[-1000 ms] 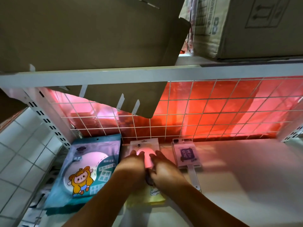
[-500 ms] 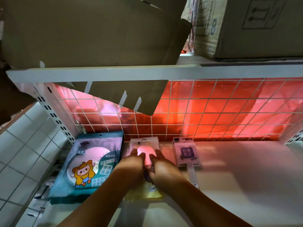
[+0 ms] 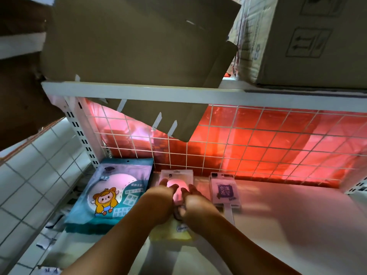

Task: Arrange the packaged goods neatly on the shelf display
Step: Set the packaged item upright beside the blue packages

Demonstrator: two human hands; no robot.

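Red-lit wire grid (image 3: 258,147), white tiles (image 3: 35,175)

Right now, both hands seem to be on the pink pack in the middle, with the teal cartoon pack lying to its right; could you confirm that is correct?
Not quite. In the head view, the left hand and right hand are on the pink pack in the middle, but the teal cartoon pack lies to its left. The pack on the right is the purple one.

Bare forearms, no sleeves; left hand (image 3: 158,201), right hand (image 3: 198,207) ungloved.
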